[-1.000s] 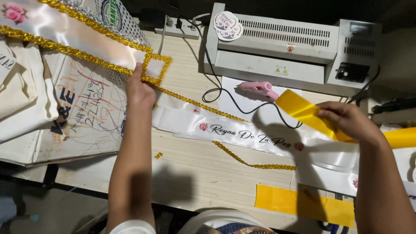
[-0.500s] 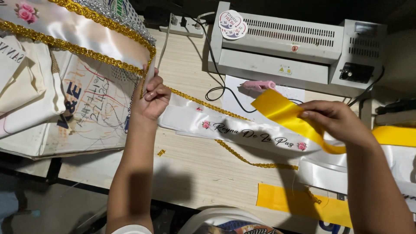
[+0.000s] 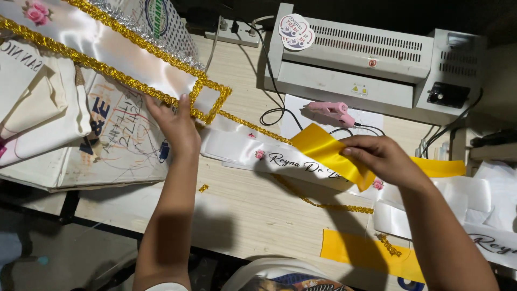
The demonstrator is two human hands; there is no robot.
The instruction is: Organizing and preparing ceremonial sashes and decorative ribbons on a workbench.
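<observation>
your left hand reaching forward, palm down, fingers extended and together, forearm straight out from your body, your right hand turned inward, thumb and fingers pinched shut, wrist slightly bent, forearm angling in from lower right

The right hand covers the middle of the lettering on the white sash, and the folded yellow ribbon hides a bit more of it. The gold-trimmed sash runs off the top left edge, so its far end is out of view. The left hand hides part of that trim. The second white sash is cut off at the right edge.
</observation>
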